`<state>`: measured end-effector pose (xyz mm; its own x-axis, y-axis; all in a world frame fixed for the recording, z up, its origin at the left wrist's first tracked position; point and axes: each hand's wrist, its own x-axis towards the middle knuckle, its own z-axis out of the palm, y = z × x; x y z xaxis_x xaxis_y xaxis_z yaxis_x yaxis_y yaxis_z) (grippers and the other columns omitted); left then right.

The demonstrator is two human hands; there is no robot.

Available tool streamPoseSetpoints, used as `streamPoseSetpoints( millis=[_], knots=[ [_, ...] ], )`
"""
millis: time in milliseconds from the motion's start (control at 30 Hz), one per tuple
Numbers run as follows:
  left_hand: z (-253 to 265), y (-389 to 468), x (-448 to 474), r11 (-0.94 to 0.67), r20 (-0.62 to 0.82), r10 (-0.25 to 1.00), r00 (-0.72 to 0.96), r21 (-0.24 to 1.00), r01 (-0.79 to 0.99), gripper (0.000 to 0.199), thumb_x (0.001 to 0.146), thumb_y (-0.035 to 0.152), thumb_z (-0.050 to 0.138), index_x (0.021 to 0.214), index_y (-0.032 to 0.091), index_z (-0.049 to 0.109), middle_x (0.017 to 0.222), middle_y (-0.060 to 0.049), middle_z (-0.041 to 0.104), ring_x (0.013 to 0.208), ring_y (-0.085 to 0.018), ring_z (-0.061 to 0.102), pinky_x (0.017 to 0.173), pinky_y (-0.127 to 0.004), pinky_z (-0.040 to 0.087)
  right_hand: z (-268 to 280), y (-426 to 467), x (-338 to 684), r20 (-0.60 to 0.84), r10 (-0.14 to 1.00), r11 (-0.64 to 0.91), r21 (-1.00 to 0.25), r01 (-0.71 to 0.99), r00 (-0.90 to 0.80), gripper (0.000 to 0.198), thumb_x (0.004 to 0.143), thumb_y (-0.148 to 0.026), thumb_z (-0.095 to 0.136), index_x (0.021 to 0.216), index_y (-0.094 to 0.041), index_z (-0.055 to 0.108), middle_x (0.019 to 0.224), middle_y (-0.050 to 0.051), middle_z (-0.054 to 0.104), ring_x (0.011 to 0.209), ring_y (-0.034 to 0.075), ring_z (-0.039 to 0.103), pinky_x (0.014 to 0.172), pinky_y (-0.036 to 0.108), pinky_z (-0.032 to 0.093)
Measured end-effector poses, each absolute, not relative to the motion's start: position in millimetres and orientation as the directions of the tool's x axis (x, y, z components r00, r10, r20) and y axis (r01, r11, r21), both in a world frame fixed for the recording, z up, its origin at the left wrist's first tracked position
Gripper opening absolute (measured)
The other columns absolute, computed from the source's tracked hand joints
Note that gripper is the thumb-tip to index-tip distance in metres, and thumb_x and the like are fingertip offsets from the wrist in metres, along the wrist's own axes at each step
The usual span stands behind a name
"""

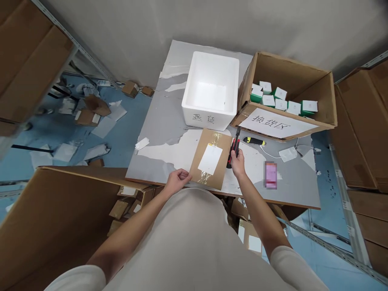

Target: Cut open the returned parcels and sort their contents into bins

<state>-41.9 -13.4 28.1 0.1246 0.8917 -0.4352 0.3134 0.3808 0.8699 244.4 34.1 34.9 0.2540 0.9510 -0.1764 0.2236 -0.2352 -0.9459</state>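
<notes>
One flat carton (209,159), probably light and stiff, best held by side edges (curled left hand (176,180) at near-left corner, cannot tell if pinching; cutter (235,143) clasped in right hand (238,162)).

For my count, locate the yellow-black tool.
In the head view, the yellow-black tool lies right of centre on the table, beside the open cardboard box, right of the cutter in the right hand.

Just below centre, a labelled parcel (210,159) lay flat on the table (151,131). Left hand (178,180) at its lower-left corner; right hand (238,162) gripped a red-black knife (233,148) beside it. Upper centre: white foam box (207,121). Upper right: carton (291,73) held small boxes (280,104).
</notes>
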Motion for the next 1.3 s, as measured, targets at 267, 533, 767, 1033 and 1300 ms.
streamPoseSetpoints(
  millis=[267, 533, 767, 1033, 1300],
  knots=[
    [39.9, 107.9, -11.8, 0.007, -0.134, 0.974, 0.183, 0.824, 0.567, 0.051, 0.075, 0.044, 0.061, 0.119, 0.019, 0.057, 0.124, -0.012, 0.058, 0.099, -0.023, 0.063, 0.083, -0.038, 0.052, 38.4, -62.9, 236.7, -0.517, 0.781, -0.465, -0.856, -0.227, 0.349, 0.04, 0.077, -0.056, 0.061, 0.1, -0.023, 0.051, 0.102, 0.004, 0.066, 0.055, 0.011, 0.061, 0.049, 0.027, 0.051],
    [30.8, 179.5, 19.7, -0.091, -0.175, 0.872, 0.457, 0.86, 0.503, 0.07, 0.074, 0.034, 0.061, 0.139, 0.019, 0.038, 0.137, -0.013, 0.049, 0.119, -0.027, 0.053, 0.097, -0.043, 0.045, 52.9, -113.9, 195.7, -0.756, 0.638, -0.484, -0.542, -0.687, 0.147, 0.049, 0.073, -0.048, 0.071, 0.112, -0.029, 0.047, 0.105, 0.004, 0.07, 0.087, 0.021, 0.07, 0.077, 0.04, 0.057],
    [34.2, 167.2, 2.6, 0.007, -0.209, 0.929, 0.305, 0.834, 0.552, 0.064, 0.067, 0.034, 0.068, 0.126, 0.021, 0.045, 0.127, -0.01, 0.056, 0.102, -0.023, 0.061, 0.085, -0.037, 0.051, 54.7, -96.8, 209.2, -0.704, 0.658, -0.422, -0.638, -0.644, 0.266, 0.053, 0.07, -0.05, 0.073, 0.112, -0.029, 0.047, 0.102, 0.003, 0.071, 0.09, 0.022, 0.07, 0.079, 0.04, 0.058],
    [41.0, 64.2, -51.7, 0.179, -0.187, 0.981, -0.059, 0.732, 0.658, 0.033, 0.075, 0.047, 0.059, 0.093, 0.02, 0.051, 0.092, -0.004, 0.064, 0.073, -0.017, 0.064, 0.069, -0.031, 0.049, 31.1, -0.3, 261.6, -0.32, 0.82, -0.211, -0.94, -0.268, 0.475, 0.047, 0.074, -0.058, 0.061, 0.104, -0.026, 0.045, 0.117, 0.006, 0.063, 0.096, 0.018, 0.065, 0.078, 0.035, 0.055],
    [38.4, 28.3, -58.4, 0.125, -0.103, 0.992, -0.078, 0.618, 0.776, 0.039, 0.072, 0.046, 0.06, 0.099, 0.02, 0.051, 0.098, -0.009, 0.061, 0.097, -0.026, 0.06, 0.086, -0.039, 0.047, 25.6, 34.5, 274.7, -0.298, 0.882, -0.223, -0.947, -0.232, 0.366, 0.043, 0.074, -0.054, 0.063, 0.101, -0.025, 0.045, 0.108, 0.006, 0.065, 0.084, 0.016, 0.067, 0.069, 0.03, 0.054]
  ],
)
